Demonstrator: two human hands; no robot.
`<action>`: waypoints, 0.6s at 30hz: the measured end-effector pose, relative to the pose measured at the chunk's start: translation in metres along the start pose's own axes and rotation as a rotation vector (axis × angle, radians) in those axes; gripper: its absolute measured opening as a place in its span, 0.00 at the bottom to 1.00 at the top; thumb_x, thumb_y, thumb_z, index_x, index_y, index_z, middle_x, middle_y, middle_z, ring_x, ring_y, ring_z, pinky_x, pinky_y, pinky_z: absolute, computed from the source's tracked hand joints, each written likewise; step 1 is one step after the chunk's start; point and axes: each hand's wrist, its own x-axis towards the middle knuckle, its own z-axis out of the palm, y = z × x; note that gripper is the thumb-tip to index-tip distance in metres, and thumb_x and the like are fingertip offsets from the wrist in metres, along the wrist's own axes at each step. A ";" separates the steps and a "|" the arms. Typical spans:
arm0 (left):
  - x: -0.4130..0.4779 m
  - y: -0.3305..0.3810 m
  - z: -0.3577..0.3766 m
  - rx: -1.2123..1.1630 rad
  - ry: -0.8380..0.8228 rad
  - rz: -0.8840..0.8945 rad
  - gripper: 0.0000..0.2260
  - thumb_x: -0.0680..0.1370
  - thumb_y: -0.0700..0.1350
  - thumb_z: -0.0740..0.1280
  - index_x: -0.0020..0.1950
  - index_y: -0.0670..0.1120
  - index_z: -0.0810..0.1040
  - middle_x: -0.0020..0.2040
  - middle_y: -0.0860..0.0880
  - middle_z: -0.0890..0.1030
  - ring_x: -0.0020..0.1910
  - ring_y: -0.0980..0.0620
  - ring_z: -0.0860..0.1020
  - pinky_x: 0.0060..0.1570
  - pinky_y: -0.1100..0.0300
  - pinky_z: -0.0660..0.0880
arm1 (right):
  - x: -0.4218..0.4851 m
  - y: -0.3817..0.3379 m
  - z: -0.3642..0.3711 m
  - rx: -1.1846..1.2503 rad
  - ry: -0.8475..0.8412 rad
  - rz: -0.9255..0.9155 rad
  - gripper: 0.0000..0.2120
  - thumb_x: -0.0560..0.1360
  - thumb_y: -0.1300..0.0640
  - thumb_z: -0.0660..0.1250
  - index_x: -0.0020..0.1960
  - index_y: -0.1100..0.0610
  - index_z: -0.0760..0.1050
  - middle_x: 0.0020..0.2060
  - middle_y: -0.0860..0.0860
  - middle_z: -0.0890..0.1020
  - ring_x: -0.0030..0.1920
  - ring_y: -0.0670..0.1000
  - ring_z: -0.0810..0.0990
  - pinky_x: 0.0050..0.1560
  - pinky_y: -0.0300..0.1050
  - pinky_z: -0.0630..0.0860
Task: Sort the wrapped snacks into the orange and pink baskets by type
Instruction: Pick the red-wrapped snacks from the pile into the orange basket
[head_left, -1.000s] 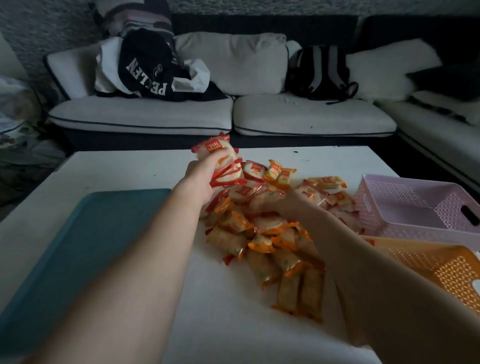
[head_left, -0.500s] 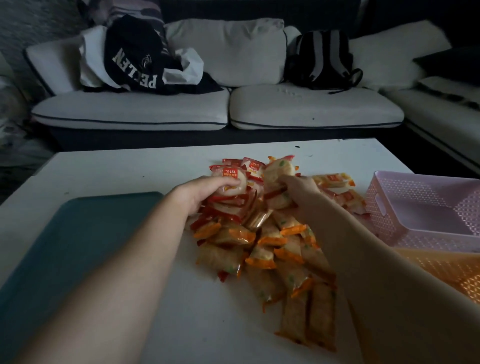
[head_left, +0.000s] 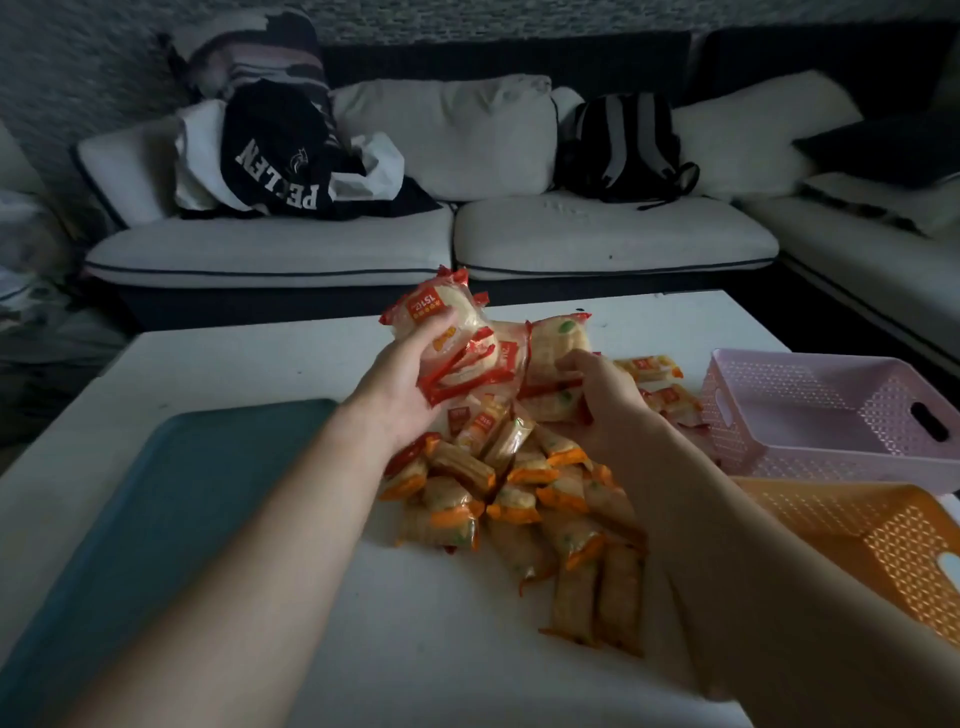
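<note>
A pile of wrapped snacks (head_left: 524, 499) lies mid-table: round crackers in red-edged wrappers at the back, long rolls in orange-edged wrappers at the front. My left hand (head_left: 400, 384) grips a stack of several red-wrapped crackers (head_left: 457, 343), lifted above the pile. My right hand (head_left: 608, 400) holds red-wrapped crackers (head_left: 558, 340) at the pile's far side. The pink basket (head_left: 779, 441) stands at the right with nothing visible inside it. In front of it, at the right edge, sits the orange basket (head_left: 852, 525).
A teal tray (head_left: 171, 519) lies on the white table (head_left: 249, 364) at the left. Behind the table is a white sofa (head_left: 613, 239) with clothes and a dark backpack (head_left: 623, 145) on it.
My left hand has lifted its stack of red-wrapped crackers off the pile. My right hand has closed on crackers at the back of the pile.
</note>
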 end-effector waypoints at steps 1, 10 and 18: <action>-0.012 0.000 0.012 -0.024 -0.010 -0.006 0.21 0.76 0.52 0.73 0.64 0.44 0.77 0.53 0.41 0.86 0.52 0.44 0.86 0.47 0.51 0.82 | -0.010 -0.001 -0.006 -0.011 -0.016 -0.043 0.12 0.78 0.61 0.66 0.62 0.59 0.75 0.52 0.60 0.82 0.48 0.56 0.86 0.48 0.56 0.84; -0.082 -0.062 0.170 0.246 -0.319 0.003 0.20 0.69 0.58 0.78 0.56 0.48 0.85 0.54 0.44 0.87 0.56 0.42 0.84 0.65 0.42 0.76 | -0.122 -0.023 -0.133 -0.118 0.197 -0.297 0.19 0.73 0.42 0.72 0.52 0.57 0.80 0.44 0.58 0.86 0.41 0.59 0.88 0.43 0.60 0.85; -0.106 -0.124 0.255 0.751 -0.290 0.039 0.26 0.67 0.58 0.81 0.59 0.48 0.80 0.56 0.50 0.84 0.56 0.50 0.81 0.54 0.60 0.76 | -0.140 -0.011 -0.262 -0.532 0.357 -0.215 0.20 0.80 0.44 0.64 0.51 0.61 0.81 0.42 0.61 0.86 0.38 0.60 0.83 0.43 0.54 0.82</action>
